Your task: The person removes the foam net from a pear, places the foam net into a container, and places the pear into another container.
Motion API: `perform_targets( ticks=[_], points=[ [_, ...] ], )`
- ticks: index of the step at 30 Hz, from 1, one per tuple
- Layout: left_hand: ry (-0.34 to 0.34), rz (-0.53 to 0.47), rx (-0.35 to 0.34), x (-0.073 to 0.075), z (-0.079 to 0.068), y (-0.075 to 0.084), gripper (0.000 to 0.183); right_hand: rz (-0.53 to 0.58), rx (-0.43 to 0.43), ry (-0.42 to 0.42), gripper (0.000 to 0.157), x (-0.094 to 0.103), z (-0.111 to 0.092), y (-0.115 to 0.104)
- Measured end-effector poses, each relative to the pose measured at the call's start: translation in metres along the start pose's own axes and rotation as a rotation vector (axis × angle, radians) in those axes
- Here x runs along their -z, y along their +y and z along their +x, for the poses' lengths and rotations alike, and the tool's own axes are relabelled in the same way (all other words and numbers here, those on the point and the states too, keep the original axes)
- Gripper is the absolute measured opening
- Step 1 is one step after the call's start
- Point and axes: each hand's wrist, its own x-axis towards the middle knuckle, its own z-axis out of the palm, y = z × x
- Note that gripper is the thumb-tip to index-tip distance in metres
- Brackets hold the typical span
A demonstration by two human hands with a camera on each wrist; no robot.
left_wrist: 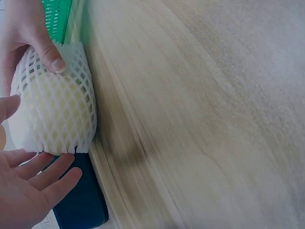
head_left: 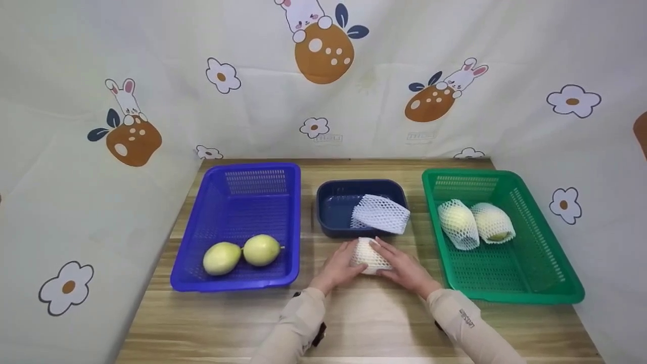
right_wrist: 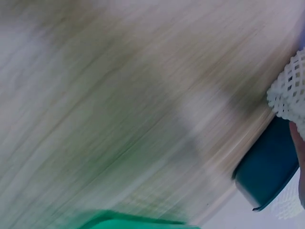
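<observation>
A pale yellow-green fruit in a white foam net (head_left: 370, 256) is between my two hands above the middle of the table. My left hand (head_left: 339, 269) holds its left side, its fingers at the net's open edge in the left wrist view. From the other side my right hand (head_left: 406, 268) grips it, the thumb (left_wrist: 58, 65) lying over the mesh. In the right wrist view only part of the netted fruit (right_wrist: 290, 90) and a sliver of hand show. A loose white foam net (head_left: 381, 214) hangs over the rim of a dark blue tray (head_left: 328, 234) just behind.
On the left is a blue basket (head_left: 235, 285) with two bare yellow-green fruits (head_left: 221, 259). A green basket (head_left: 515, 298) on the right contains two netted fruits (head_left: 458, 225). Patterned cloth (head_left: 273, 111) hangs behind and along both sides of the wooden table (head_left: 374, 323).
</observation>
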Motion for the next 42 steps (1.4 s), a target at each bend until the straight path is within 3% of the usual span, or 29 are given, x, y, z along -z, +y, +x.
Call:
perform_targets(
  ticks=[10,17,21,28,37,42],
  points=[
    [0.012,-0.024,-0.011,0.003,0.000,-0.001,0.053,-0.003,0.093,0.168,0.055,0.002,-0.003,0.003],
    [0.008,-0.023,0.023,0.003,0.000,0.002,0.048,-0.026,0.034,0.020,0.076,0.001,0.002,0.001],
    [-0.001,-0.019,0.034,0.002,0.000,0.002,0.048,-0.008,0.039,-0.020,0.073,-0.001,0.004,-0.002],
    [0.038,-0.013,-0.007,0.000,0.000,-0.001,0.039,-0.043,0.091,0.104,0.060,-0.004,0.000,-0.003],
    [0.044,-0.020,0.001,0.000,0.001,-0.001,0.037,-0.042,0.152,0.267,0.050,-0.008,-0.006,0.000],
    [0.119,-0.021,-0.065,0.000,0.004,-0.005,0.029,-0.014,0.104,0.233,0.051,-0.009,-0.007,0.000]
  ],
)
